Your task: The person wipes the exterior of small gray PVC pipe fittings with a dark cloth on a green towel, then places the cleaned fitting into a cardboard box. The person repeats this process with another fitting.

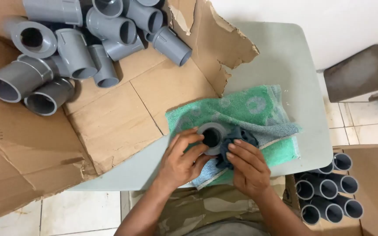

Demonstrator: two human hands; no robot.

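Note:
My left hand (181, 161) grips a short grey pipe fitting (211, 137) with its open mouth facing up at me. My right hand (246, 166) presses a dark blue rag (240, 136) against the fitting's right side. Both hands hover over a green and blue towel (250, 109) spread on the pale table (281, 57). The lower part of the fitting is hidden by my fingers.
A pile of several grey pipe fittings (79, 48) lies on torn brown cardboard (123, 113) at the upper left. A cardboard box (372, 175) at the lower right holds several more grey fittings (329, 192). A dark block (359, 74) stands on the tiled floor at the right.

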